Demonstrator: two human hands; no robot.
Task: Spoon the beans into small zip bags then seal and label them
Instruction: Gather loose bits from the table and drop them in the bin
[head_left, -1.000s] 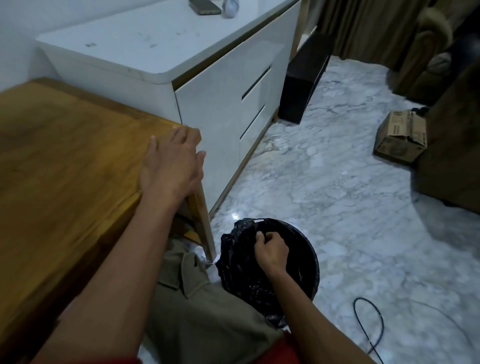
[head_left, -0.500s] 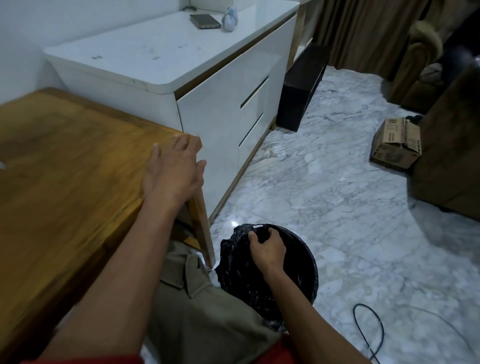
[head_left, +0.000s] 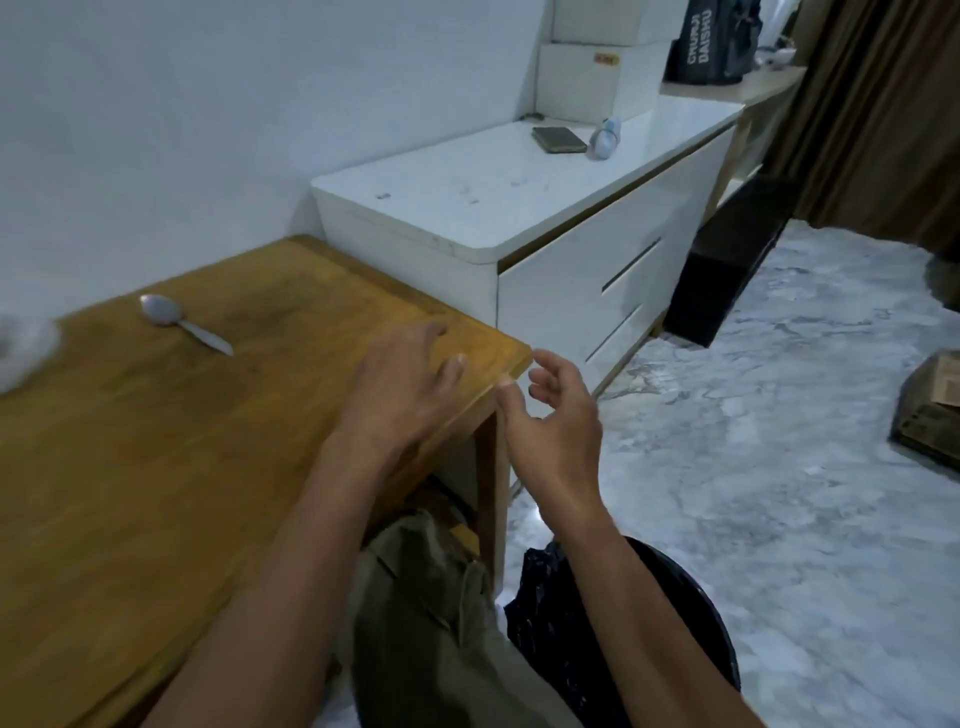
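With the left hand spread flat on the near-right corner of the yellow wooden table and the right hand loosely open, empty, just beside it, spooning seems paused, so next comes reaching far left for the silver metal spoon.

Two hands: the left hand and the right hand. One spoon on one wooden desk. One white cabinet carries one dark phone. One black bin and one cardboard box stand on the floor.
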